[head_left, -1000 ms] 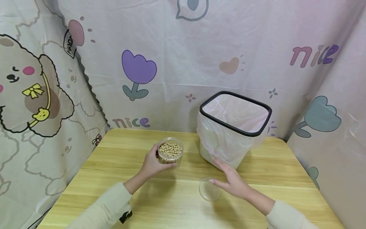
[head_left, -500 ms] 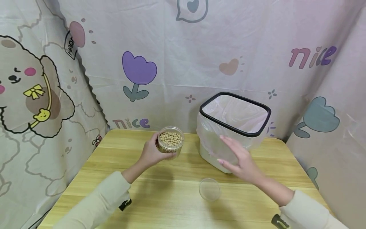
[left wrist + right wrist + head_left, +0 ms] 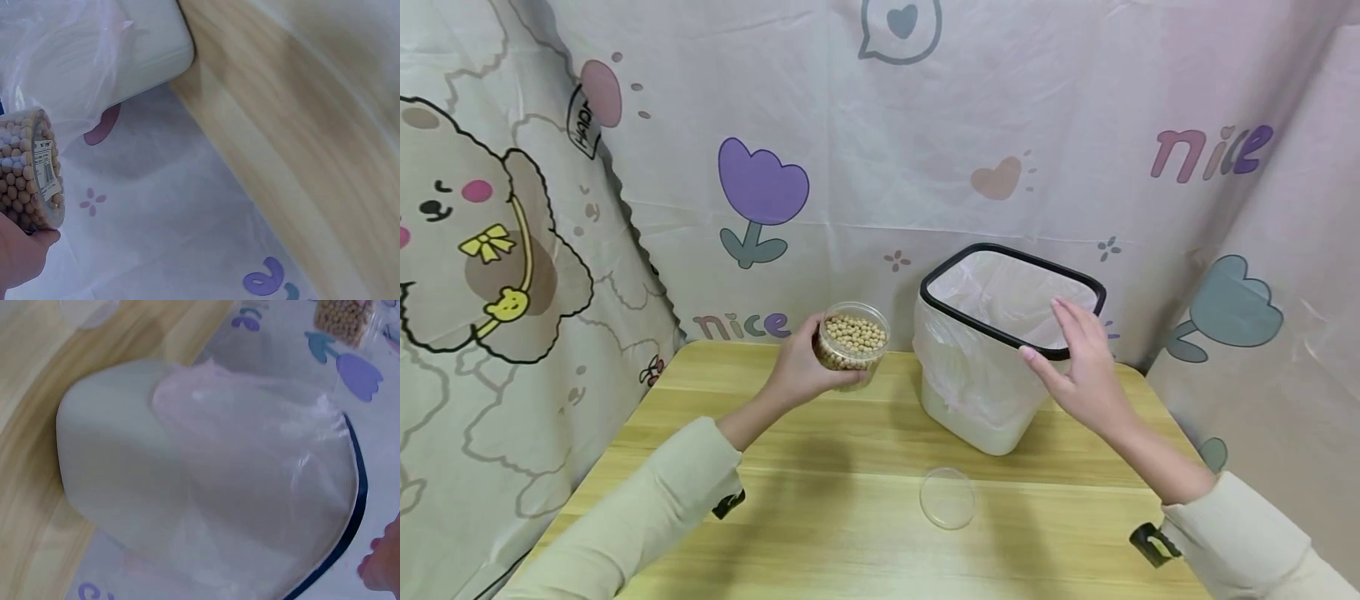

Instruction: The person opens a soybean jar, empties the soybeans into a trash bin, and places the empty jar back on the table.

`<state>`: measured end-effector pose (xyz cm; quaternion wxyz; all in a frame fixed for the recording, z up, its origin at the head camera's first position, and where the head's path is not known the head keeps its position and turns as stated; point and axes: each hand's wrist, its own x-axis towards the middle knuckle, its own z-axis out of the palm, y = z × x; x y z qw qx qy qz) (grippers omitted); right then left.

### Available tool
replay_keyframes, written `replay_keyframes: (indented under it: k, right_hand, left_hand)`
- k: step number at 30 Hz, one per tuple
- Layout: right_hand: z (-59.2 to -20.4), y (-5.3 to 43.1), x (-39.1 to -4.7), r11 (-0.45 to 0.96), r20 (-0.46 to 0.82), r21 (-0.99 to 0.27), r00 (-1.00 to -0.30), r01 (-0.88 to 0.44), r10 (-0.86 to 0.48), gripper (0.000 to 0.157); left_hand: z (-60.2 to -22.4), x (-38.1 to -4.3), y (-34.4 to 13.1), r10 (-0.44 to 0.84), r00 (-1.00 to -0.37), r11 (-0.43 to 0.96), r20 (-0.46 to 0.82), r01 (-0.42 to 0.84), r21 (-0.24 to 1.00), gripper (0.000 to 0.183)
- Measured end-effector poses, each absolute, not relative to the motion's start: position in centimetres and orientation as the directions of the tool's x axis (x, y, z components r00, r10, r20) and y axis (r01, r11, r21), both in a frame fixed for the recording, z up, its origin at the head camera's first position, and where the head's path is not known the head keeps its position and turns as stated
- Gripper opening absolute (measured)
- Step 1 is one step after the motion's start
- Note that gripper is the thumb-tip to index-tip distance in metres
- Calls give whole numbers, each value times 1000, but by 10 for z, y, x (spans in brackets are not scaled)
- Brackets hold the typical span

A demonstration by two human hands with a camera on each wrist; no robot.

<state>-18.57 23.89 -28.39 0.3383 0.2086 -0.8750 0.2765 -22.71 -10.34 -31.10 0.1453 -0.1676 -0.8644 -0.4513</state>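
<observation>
In the head view my left hand (image 3: pixel 805 367) grips a clear round jar (image 3: pixel 852 346) full of pale round beans, lidless and raised above the table. A printed label shows on the jar's base in the left wrist view, with part of the left hand (image 3: pixel 22 256) below it. My right hand (image 3: pixel 1090 375) is at the near right rim of a white bin (image 3: pixel 970 417), fingers spread. Whether it touches the rim I cannot tell. A black ring (image 3: pixel 985 329) holds a translucent bag (image 3: pixel 951 350) over the bin's mouth. A clear round lid (image 3: pixel 947 498) lies flat on the table.
The wooden table (image 3: pixel 850 550) runs back to a printed curtain (image 3: pixel 880 150), which also hangs along both sides. The bin stands near the table's back edge, right of the jar.
My left hand has lifted the jar higher. My right hand has risen from beside the lid, going up and right to the bin's rim. Bin and lid stay in place.
</observation>
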Motion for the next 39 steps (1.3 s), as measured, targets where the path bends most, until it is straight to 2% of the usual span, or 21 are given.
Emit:
replay_keyframes:
  k: [7, 12, 24, 39]
  right_hand:
    - [-273, 255, -195, 864, 505, -385, -858, -324, -97, 80]
    - [-268, 263, -203, 893, 350, -395, -934, -214, -69, 89]
    - [-265, 267, -215, 930, 138, -354, -989, -96, -50, 102]
    - [-263, 267, -219, 933, 79, -353, -996, -65, -40, 108]
  left_hand:
    - [-291, -234, -97, 173, -897, 549, 407, 431, 716, 91]
    - [-280, -242, -89, 178, -904, 563, 388, 417, 714, 92]
    - [-262, -263, -71, 200, -925, 628, 323, 374, 683, 95]
    - [-243, -286, -49, 227, -917, 692, 327, 388, 608, 92]
